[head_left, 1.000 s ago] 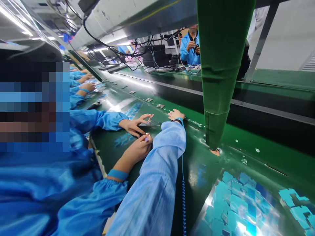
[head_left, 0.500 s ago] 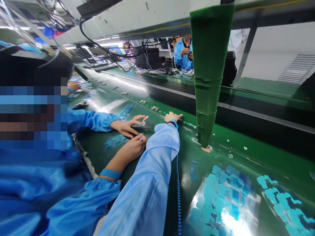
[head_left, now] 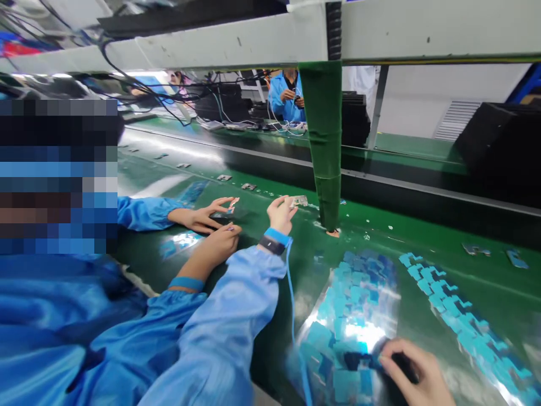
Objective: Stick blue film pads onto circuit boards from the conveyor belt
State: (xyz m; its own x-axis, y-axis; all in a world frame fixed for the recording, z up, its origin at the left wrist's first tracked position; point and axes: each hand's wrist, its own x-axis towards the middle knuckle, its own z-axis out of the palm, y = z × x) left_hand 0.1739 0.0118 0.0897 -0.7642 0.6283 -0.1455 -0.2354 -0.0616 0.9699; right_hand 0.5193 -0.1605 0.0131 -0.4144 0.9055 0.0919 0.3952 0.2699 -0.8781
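My left hand (head_left: 281,214), with a blue wrist strap and a dark band, is raised over the green bench. Its fingers pinch a small, flat metallic plate (head_left: 299,201) with cutouts. My right hand (head_left: 418,369) has come in at the lower right, thumb and forefinger closed together over the sheet of blue film pieces (head_left: 355,293). Whatever is at those fingertips is blurred, and I cannot make it out. A second strip of blue pieces (head_left: 465,321) lies to the right of that hand.
A co-worker sits at my left, hands (head_left: 203,217) around a small part. A green-wrapped post (head_left: 325,141) rises just beyond my left hand. Several metal plates (head_left: 248,186) line the green belt. Two more parts (head_left: 516,258) lie at the right. A coiled blue cord (head_left: 291,293) trails from my wrist.
My left hand has drawn back from the belt's edge, and the metallic plate now shows in its fingers. My right hand has entered at the lower right. The view has turned right.
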